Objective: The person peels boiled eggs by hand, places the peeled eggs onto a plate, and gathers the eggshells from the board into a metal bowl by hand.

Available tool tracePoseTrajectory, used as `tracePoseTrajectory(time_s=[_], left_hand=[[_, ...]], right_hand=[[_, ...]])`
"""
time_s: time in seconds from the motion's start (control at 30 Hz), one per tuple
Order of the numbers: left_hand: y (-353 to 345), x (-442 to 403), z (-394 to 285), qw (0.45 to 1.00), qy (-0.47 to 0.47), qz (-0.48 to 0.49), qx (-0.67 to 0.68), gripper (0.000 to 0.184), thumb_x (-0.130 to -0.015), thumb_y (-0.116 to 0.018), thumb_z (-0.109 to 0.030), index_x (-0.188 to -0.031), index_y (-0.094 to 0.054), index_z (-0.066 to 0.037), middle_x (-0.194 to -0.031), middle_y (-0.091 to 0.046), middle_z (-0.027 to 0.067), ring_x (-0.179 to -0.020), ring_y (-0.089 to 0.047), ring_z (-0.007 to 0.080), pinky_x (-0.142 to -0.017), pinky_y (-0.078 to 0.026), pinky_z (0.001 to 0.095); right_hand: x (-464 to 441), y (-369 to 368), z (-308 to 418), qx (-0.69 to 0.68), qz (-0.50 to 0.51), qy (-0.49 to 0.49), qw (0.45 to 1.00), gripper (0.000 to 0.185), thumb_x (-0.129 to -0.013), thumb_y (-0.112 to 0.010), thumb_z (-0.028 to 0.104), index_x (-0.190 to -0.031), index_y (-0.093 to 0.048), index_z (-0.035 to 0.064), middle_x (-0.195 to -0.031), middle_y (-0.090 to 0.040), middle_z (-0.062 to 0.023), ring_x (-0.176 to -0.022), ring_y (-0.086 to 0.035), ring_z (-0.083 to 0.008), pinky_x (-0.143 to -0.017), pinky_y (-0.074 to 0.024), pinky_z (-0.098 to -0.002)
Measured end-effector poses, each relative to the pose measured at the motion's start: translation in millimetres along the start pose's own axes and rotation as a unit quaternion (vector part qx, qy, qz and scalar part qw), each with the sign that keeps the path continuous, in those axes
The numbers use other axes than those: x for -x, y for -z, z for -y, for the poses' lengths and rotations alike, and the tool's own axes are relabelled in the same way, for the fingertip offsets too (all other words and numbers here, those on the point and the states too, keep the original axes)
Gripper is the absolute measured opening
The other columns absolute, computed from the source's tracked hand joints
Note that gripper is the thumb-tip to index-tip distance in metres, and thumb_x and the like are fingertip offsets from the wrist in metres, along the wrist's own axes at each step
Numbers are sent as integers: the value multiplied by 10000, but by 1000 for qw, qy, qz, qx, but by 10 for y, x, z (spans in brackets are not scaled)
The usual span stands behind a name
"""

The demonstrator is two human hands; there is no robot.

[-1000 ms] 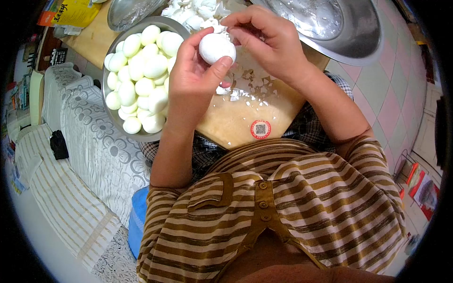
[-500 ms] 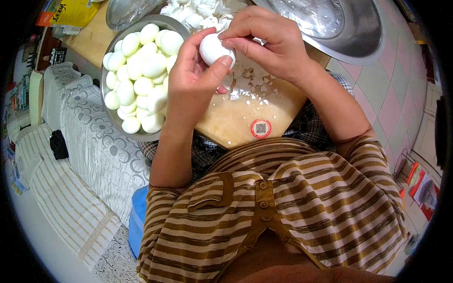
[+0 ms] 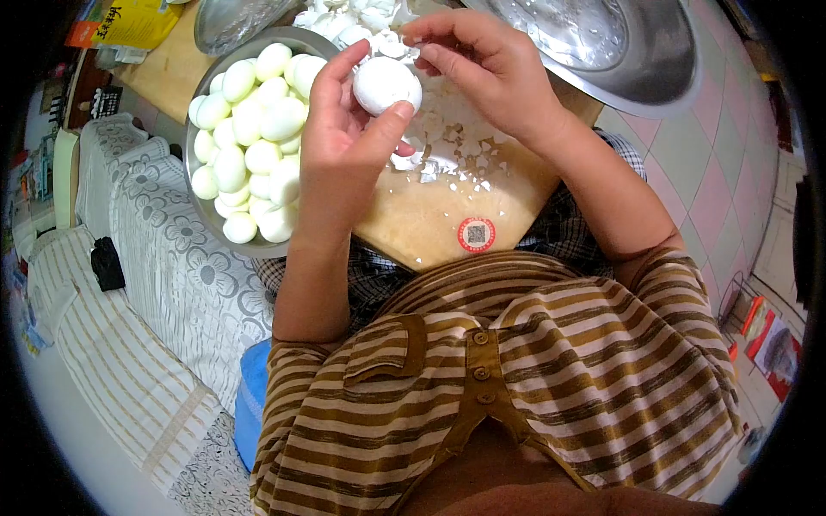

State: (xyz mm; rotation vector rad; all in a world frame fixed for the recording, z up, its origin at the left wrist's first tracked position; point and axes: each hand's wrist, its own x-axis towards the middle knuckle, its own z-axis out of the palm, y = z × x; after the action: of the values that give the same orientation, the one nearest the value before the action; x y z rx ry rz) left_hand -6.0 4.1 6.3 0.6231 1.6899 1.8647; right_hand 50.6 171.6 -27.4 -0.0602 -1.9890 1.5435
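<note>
My left hand (image 3: 348, 129) is closed around a white egg (image 3: 387, 86), its thumb against the egg's lower right side. The egg's surface looks matte, and I cannot tell how much shell is on it. My right hand (image 3: 495, 73) hovers just up and right of the egg, its thumb and forefinger slightly apart; any tiny shell bit at the fingertips is too small to make out. Shell fragments (image 3: 452, 159) lie scattered on the wooden board (image 3: 430, 215) below. To the left, a metal bowl (image 3: 196, 225) holds many smooth, peeled eggs (image 3: 280, 119).
Beyond my hands lies a heap of eggshells (image 3: 357, 21). A large metal basin (image 3: 675, 73) stands at the upper right, with a clear plastic-looking lid or bag (image 3: 228, 26) at the upper left. A yellow packet (image 3: 129, 24) lies farther left. A patterned cloth (image 3: 206, 275) covers furniture beside me.
My right hand has lifted off the egg, moving slightly up with its fingers parting. The egg in my left hand has shifted a little left and up.
</note>
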Motion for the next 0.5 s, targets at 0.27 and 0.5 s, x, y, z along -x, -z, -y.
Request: tracePoseTrajectory(time_s=[0.27,0.5], left_hand=[[38,-19,16,999,21,33,14,604,-869,-600,-12,-1408,-326,-13,-1196,-519,104,-1002,-570,139,-683,-564,227],[-31,4,9,1000,-7,3,-11,569,-883,-548,21,-1418,-356,23,-1138,-574,134,-892,-606,142,-643,-567,231]], right_hand=[[26,34,144,113,96,67,987,276,-886,-661,194,-1129,-667,63,-834,-616,-84,-736,-593,-194,-655,-474,-299],[30,23,145,109,91,88,986,224,-904,-619,217,-1067,-692,81,-777,-618,-126,-709,-609,-273,-636,-473,-360]])
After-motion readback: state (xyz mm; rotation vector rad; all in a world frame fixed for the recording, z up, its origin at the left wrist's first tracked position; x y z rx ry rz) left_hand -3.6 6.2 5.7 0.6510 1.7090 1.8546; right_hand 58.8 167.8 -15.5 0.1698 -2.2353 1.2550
